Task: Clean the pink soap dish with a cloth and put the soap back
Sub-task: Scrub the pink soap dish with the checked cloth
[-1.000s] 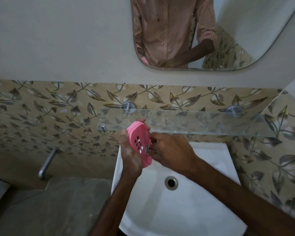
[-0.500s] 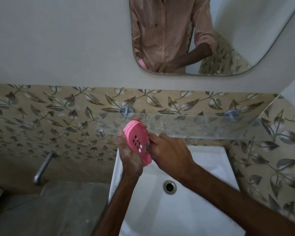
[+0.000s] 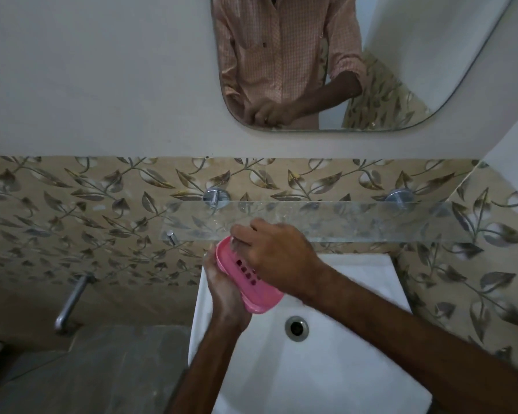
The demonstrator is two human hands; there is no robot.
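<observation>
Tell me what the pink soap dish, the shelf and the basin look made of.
The soap dish is likely moulded plastic, matte pink, with drain slots. The shelf is clear glass, with the wall tiles showing through it. The basin is probably glazed ceramic, smooth and white.

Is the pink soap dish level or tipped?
Tipped: the pink plastic soap dish leans steeply in the left hand, slotted face toward the right hand.

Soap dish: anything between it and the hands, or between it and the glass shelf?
Nothing visible. The left hand holds the dish by its underside, and the right hand lies on its upper face. The shelf is just beyond, and no object shows between them.
</observation>
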